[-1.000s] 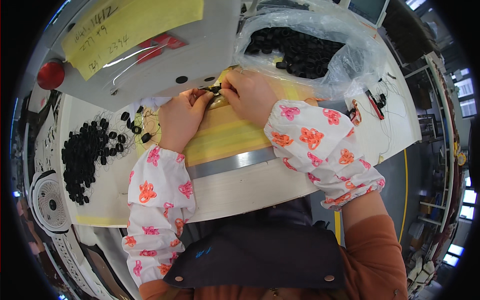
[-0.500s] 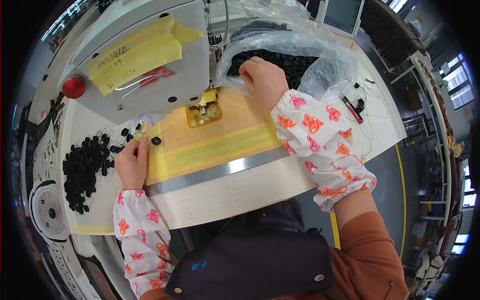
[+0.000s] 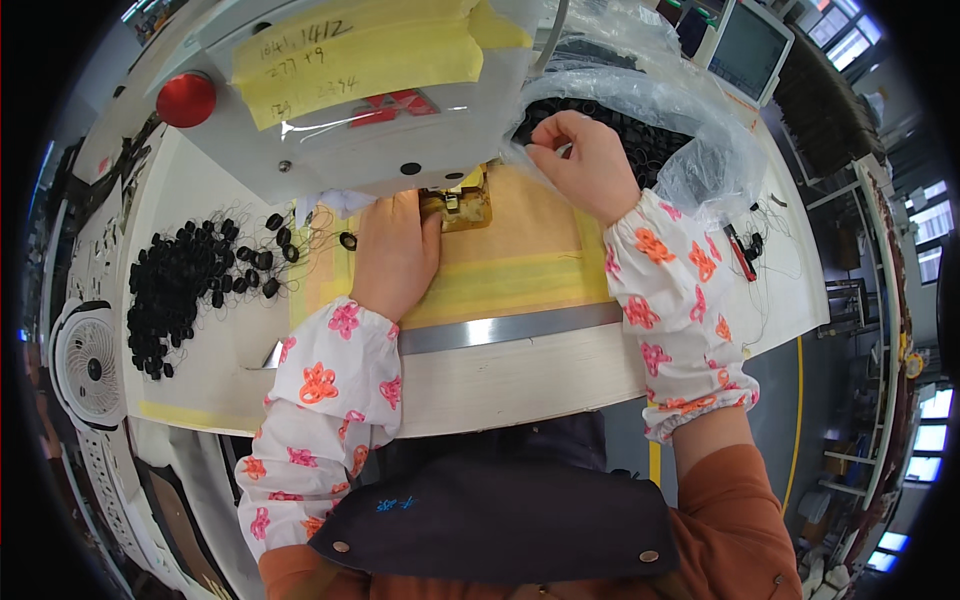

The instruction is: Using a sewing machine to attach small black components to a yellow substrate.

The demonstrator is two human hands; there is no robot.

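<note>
My left hand (image 3: 395, 255) is at the sewing machine's presser foot (image 3: 455, 203), just left of its metal plate. Its fingers are drawn together, tips partly hidden by the machine head; what they hold, if anything, does not show. At the near rim of a clear plastic bag (image 3: 735, 125) is my right hand (image 3: 590, 170). Its thumb and forefinger are closed in a pinch, and I cannot make out anything between them. The bag holds many small black loops (image 3: 650, 140). One black loop (image 3: 348, 241) lies left of my left hand.
The white machine head (image 3: 370, 150) with a red button (image 3: 186, 99) overhangs the work area. More black loops (image 3: 175, 290) with loose threads are heaped at left. Red-handled thread snips (image 3: 741, 254) lie at right. A metal strip (image 3: 510, 328) edges the taped board.
My left hand has moved right and away from me, from beside the loose loops to the presser foot. My right hand stays by the bag opening. The whole view has shifted.
</note>
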